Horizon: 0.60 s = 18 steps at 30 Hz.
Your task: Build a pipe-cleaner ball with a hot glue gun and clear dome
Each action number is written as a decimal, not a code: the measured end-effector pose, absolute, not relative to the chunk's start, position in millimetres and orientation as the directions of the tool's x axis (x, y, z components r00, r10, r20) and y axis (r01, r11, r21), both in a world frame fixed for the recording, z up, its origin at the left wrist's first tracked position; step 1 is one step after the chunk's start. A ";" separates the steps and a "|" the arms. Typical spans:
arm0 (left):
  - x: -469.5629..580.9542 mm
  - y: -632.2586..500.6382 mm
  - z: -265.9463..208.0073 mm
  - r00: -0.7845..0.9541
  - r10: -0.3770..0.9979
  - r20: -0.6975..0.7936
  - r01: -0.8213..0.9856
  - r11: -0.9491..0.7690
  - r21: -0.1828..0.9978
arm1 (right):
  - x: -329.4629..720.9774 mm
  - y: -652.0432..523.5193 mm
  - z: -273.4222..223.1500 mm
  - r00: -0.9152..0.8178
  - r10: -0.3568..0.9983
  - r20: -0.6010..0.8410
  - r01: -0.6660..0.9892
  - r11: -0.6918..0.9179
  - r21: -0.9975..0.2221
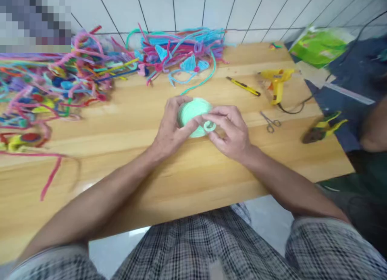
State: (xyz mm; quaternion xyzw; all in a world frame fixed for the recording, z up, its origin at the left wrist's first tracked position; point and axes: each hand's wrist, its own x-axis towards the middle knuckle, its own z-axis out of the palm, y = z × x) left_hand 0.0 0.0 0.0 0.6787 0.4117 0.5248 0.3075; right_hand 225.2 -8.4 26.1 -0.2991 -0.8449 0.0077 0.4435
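Between my hands is a mint-green coiled disc [198, 108], apparently wound from fuzzy pipe cleaner. My left hand [175, 130] grips its left side, fingers behind the rim and thumb across the front. A small mint-green ring [209, 126] sits at the disc's lower right. My right hand [231, 130] pinches this ring between thumb and fingers, and the left thumb tip reaches close to it. Whether the ring is joined to the disc I cannot tell. Both hands are held over the wooden table [181, 179].
Colourful pipe cleaners [187, 50] lie heaped along the back and left. To the right are a yellow utility knife [243, 86], a yellow glue gun [277, 84] with its cord, small scissors [270, 122] and yellow-handled pliers [323, 128]. A green package [320, 46] stands beyond; another person's arm [375, 124] shows at right.
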 end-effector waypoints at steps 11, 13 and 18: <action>-1.9 -3.4 8.1 0.236 0.822 0.518 0.357 -0.569 0.741 | 232.0 -8.2 25.4 -0.429 0.574 0.698 0.480 0.799 -0.362; -2.7 -2.1 8.2 0.255 0.810 0.528 0.372 -0.587 0.720 | 235.6 -9.7 27.3 -0.445 0.588 0.675 0.475 0.794 -0.379; -6.3 2.2 4.1 0.219 0.823 0.524 0.361 -0.568 0.740 | 238.3 -7.2 29.3 -0.286 0.647 0.706 0.447 0.742 -0.499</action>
